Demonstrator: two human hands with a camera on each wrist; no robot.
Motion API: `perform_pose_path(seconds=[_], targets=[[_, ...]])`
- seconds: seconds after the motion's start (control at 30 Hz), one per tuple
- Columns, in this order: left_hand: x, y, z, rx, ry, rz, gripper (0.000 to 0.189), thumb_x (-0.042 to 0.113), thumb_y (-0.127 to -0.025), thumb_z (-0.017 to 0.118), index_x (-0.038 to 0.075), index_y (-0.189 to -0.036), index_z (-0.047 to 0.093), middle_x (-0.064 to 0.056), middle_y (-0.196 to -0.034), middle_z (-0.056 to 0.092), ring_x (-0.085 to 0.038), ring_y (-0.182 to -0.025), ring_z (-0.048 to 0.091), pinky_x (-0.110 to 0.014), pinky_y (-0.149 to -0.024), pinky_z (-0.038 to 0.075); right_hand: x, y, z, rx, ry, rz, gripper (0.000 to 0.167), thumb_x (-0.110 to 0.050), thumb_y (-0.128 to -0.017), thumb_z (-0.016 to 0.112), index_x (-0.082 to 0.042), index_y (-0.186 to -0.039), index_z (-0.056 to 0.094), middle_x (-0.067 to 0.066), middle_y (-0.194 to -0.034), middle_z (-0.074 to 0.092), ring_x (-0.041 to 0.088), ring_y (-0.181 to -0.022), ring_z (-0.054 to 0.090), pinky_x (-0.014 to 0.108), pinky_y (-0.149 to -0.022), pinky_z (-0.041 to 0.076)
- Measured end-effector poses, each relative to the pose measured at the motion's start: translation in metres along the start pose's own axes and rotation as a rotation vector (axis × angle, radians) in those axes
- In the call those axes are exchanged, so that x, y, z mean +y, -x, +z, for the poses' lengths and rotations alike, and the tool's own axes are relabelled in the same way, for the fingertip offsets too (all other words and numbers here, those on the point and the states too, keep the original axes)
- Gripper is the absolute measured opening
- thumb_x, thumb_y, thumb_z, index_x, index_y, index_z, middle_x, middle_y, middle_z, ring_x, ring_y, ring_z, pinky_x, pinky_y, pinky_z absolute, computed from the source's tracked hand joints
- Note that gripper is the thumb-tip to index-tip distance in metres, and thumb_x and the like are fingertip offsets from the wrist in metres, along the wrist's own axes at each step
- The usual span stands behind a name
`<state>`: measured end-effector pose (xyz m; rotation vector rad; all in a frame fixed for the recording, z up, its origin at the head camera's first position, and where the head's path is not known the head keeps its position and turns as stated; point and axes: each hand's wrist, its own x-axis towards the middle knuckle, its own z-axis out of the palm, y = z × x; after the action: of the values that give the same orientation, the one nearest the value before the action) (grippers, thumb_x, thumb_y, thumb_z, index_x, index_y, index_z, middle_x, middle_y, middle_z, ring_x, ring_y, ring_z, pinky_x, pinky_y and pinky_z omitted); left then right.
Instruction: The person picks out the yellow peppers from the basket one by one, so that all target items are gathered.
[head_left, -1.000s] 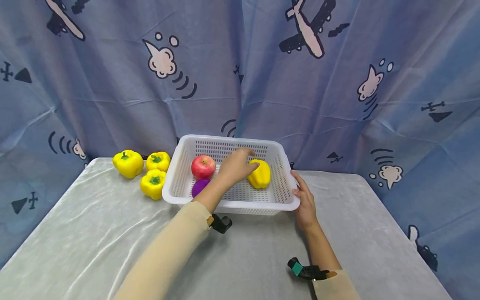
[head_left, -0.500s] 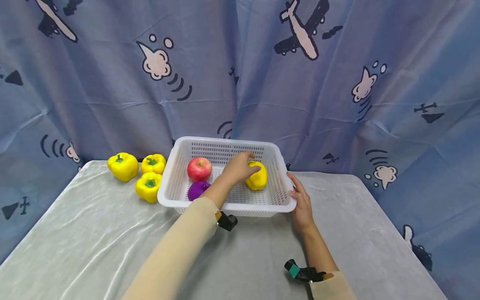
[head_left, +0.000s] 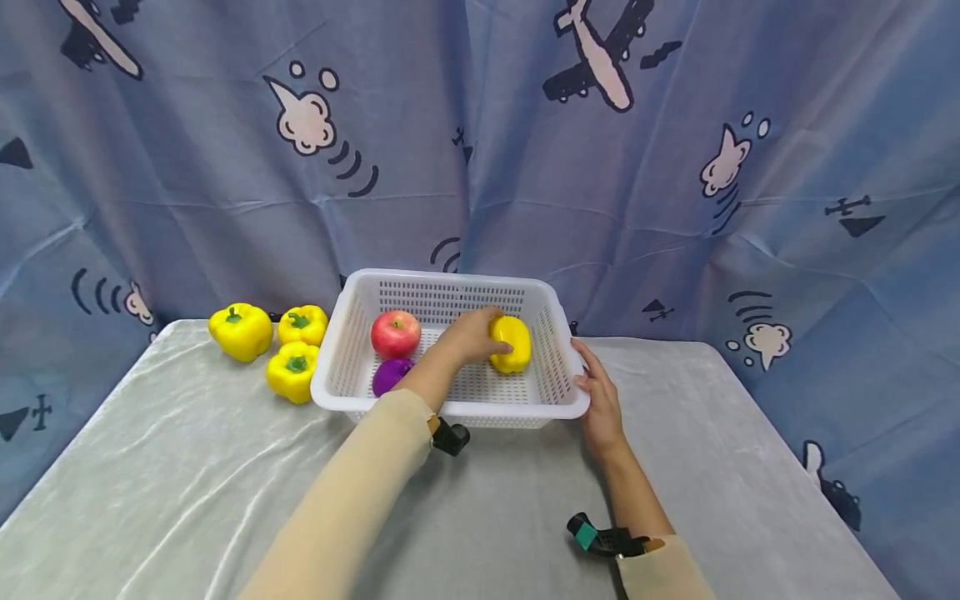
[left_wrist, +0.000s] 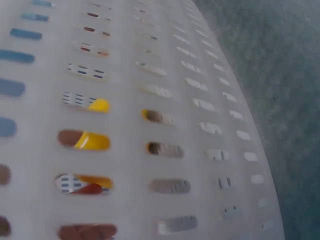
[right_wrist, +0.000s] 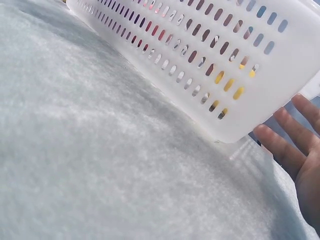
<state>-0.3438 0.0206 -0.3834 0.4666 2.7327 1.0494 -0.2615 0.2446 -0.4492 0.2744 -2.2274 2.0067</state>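
While the bench (head_left: 187, 500) in front was just pale crinkly cloth, the first thing you hit going outward was the two sleeved forearms reaching in from the near edge. The right hand (head_left: 597, 402) sat flat against the near right corner of the white basket (head_left: 450, 411), fingers (right_wrist: 285, 137) straight and relaxed, touching the wall but not clenched on it. That was just bracing. The right wrist view showed the same: fingers laid beside the slotted corner, nothing pinched.

Further in, the left hand (head_left: 471, 335) went over the near rim and down into the basket, and its grip was curled around the left side of the yellow pepper (head_left: 512, 344), which sat on the basket floor toward the right end. Whether it was lifted off the floor at all, I couldn't tell.

For doing this bit well, I'd say wrap the pepper across its widest part, since it looked smooth and lumpy, and let the other hand pin the basket so it didn't skate on the cloth.

Beside that hand were a red apple (head_left: 395, 333) and a purple fruit (head_left: 391, 375). Left of the basket were three more yellow peppers (head_left: 240, 330), and behind everything hung the blue airplane curtain (head_left: 675, 208).
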Motion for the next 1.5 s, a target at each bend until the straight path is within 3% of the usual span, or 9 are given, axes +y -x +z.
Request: perform_pose_path(seconds=[0.3,0.57,0.83,0.97,1.2,1.5], targets=[[0.0018,-0.0011,0.0008,-0.032,0.021,0.041,0.051,0.020,-0.090,0.077,0.011,-0.134,0.053,-0.014,-0.133,0.063,-0.029,-0.117,0.060,-0.044,-0.108,0.050,-0.0003,-0.0004,-0.0004,0.010,-0.026,-0.006,0.061,-0.010,-0.097,0.028,-0.011,-0.158,0.032,0.024,-0.155,0.041,0.008,-0.105,0.063,0.018,-0.077,0.058],[0.0014,-0.0006,0.0013,-0.064,0.046,0.102,0.071,0.010,-0.085,0.081,0.010,-0.147,0.047,-0.016,-0.144,0.057,-0.032,-0.132,0.056,-0.043,-0.116,0.045,0.0001,0.0004,0.0001,-0.007,-0.018,-0.012,0.061,-0.010,-0.098,0.028,-0.010,-0.158,0.030,0.025,-0.157,0.038,0.006,-0.107,0.063,0.018,-0.079,0.058],[0.0036,0.0010,0.0012,-0.118,0.020,0.180,0.069,0.001,-0.083,0.077,0.009,-0.146,0.051,-0.013,-0.148,0.052,-0.027,-0.130,0.054,-0.038,-0.115,0.046,-0.0008,-0.0009,-0.0005,-0.004,-0.003,-0.018,0.060,-0.011,-0.099,0.028,-0.012,-0.159,0.031,0.023,-0.159,0.038,0.006,-0.108,0.064,0.018,-0.080,0.059],[0.0040,0.0022,0.0020,-0.140,-0.010,0.197,0.066,0.006,-0.083,0.079,0.010,-0.144,0.054,-0.013,-0.143,0.053,-0.026,-0.125,0.054,-0.037,-0.113,0.048,-0.0013,-0.0015,-0.0003,-0.005,0.000,-0.011,0.060,-0.011,-0.099,0.028,-0.013,-0.159,0.031,0.022,-0.160,0.037,0.005,-0.110,0.063,0.018,-0.081,0.059],[0.0056,0.0037,0.0059,-0.209,0.015,0.190,0.057,0.031,-0.088,0.078,0.011,-0.138,0.059,-0.011,-0.130,0.064,-0.024,-0.111,0.059,-0.034,-0.102,0.054,-0.0027,-0.0006,0.0006,0.009,0.001,0.011,0.062,-0.012,-0.097,0.029,-0.015,-0.159,0.031,0.022,-0.159,0.038,0.010,-0.116,0.061,0.018,-0.081,0.058],[0.0046,0.0025,0.0050,-0.247,0.040,0.200,0.063,0.030,-0.085,0.082,0.007,-0.138,0.059,-0.010,-0.119,0.068,-0.022,-0.106,0.060,-0.032,-0.099,0.053,-0.0008,0.0005,0.0010,0.003,-0.022,0.015,0.062,-0.011,-0.097,0.029,-0.013,-0.159,0.031,0.022,-0.159,0.038,0.009,-0.116,0.061,0.018,-0.079,0.057]])
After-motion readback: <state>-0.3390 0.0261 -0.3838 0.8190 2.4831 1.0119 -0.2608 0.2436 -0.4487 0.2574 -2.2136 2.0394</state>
